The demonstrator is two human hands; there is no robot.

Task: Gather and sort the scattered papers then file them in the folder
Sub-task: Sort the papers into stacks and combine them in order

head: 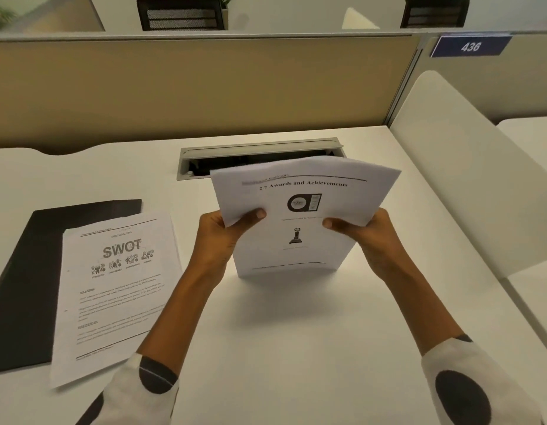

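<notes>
A stack of papers (pixel 300 216) is held upright on the table (pixel 296 348) by both hands.

The stack is stood on its lower edge near the middle of the table, just in front of the cable tray (pixel 260 157) at the far edge. The left hand (pixel 226 234) is closed on the stack's left edge, thumb pressed across the front sheet; the right hand (pixel 364 231) is closed on the right edge in the same grip. The front sheet is headed "2.7 Awards and Achievements". A second pile (pixel 113 286), topped by a "SWOT" page, is laid flat toward the table's left edge, partly over a black folder (pixel 27 286).
</notes>
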